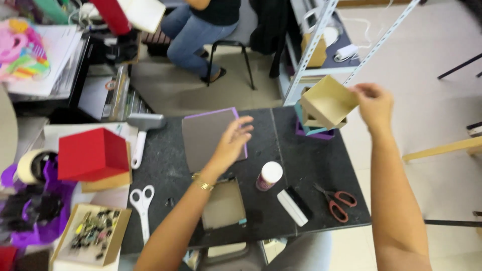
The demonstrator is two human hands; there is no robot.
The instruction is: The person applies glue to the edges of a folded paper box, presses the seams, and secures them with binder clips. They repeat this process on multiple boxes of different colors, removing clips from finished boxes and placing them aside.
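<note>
Both forearms enter from the lower edge, nearest the viewer, and extend over a black work table (301, 150). The left hand (232, 140), a gold bracelet (203, 184) at its wrist, lies open with fingers spread, fingertips resting on a grey board with purple edging (206, 135) that lies flat on the table. The right hand (374, 104) is raised beyond the table's far right corner and pinches one wall of an open beige cardboard box (329, 103), held tilted above a stack of similar boxes (314, 129) in teal and purple at the table edge. Between the forearms lie a shallow cardboard tray (223, 206), a glue bottle with a white cap (270, 175), a black-and-white block (293, 206) and red-handled scissors (337, 200). White-handled scissors (142, 203), a roller tool (143, 130) and a red box (93, 153) lie to the left. A seated person (201, 30) occupies a chair beyond the table.
</note>
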